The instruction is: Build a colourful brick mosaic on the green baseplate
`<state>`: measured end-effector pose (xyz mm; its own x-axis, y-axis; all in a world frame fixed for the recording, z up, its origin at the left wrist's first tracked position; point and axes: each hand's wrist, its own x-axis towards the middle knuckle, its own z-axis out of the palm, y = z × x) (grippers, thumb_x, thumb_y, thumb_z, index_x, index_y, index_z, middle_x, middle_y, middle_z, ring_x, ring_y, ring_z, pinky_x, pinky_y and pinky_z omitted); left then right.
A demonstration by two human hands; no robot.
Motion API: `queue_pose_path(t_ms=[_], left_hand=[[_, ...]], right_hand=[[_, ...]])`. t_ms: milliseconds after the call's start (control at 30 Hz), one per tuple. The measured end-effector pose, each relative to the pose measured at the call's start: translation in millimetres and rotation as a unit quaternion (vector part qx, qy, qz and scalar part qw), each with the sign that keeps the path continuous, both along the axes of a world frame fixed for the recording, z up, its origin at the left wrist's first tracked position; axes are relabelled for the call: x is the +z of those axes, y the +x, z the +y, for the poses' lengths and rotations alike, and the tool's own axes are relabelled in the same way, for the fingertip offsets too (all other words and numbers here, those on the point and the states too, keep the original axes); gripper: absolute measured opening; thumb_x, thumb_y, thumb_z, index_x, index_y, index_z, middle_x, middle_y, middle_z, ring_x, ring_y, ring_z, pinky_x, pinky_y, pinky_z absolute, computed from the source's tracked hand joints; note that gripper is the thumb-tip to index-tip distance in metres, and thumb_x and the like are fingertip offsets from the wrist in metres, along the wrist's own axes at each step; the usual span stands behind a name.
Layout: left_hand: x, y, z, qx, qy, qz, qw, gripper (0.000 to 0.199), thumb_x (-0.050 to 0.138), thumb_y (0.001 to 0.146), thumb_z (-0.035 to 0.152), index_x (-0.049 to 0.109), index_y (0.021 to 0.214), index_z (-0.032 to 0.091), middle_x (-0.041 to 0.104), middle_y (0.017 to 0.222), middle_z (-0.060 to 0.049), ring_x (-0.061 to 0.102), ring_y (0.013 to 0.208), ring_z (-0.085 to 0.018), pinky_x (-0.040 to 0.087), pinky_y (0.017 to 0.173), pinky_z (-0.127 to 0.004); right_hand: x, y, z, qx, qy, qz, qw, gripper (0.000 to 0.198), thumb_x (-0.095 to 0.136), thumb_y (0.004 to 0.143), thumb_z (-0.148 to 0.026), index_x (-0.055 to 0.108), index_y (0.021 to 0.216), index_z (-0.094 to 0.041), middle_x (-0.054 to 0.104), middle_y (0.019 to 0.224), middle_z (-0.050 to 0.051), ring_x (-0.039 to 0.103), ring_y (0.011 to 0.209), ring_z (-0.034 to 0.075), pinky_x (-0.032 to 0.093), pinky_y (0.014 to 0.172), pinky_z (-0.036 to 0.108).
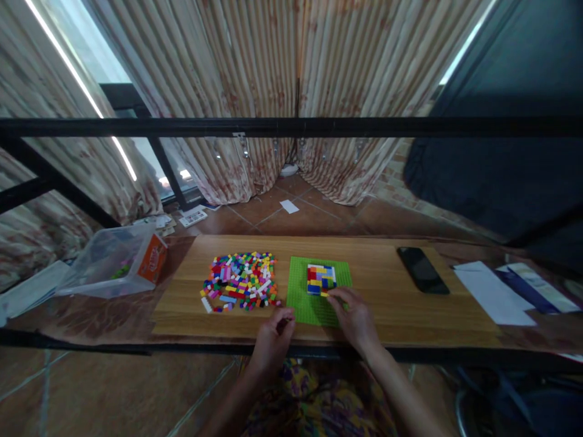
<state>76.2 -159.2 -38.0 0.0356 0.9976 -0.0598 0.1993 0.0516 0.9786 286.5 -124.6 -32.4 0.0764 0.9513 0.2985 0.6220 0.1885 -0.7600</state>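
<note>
One blocky plastic build [321, 279] is sitting on a studded baseplate [312, 312], the right hand [357, 315] touching its corner; the left hand [274, 332] is curving near loose bricks [243, 279] on the wood-grained tabletop [396, 318]; I cannot tell either grip's closure.

Down at bottom centre, there's a patterned garment [314, 391], yellow splashed across dark purple with reddish flecks, perhaps floral in this dim blur; left hand [274, 334] and right hand [356, 315], both bare.
</note>
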Motion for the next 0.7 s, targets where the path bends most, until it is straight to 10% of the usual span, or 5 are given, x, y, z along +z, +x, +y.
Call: queue_pose_path(t_ms=[700], left_hand=[[-3.3, -12.0, 9.8, -0.053, 0.022, 0.075, 0.996, 0.021, 0.059, 0.081, 0.031, 0.066, 0.099, 0.021, 0.07, 0.087, -0.002, 0.065, 0.083, -0.018, 0.051, 0.081, -0.032]], right_hand=[[-21.0, 9.7, 31.0, -0.063, -0.01, 0.105, 0.992, 0.01, 0.065, 0.074, -0.029, 0.073, 0.075, -0.022, 0.061, 0.102, 0.007, 0.058, 0.099, 0.021, 0.043, 0.092, 0.039]])
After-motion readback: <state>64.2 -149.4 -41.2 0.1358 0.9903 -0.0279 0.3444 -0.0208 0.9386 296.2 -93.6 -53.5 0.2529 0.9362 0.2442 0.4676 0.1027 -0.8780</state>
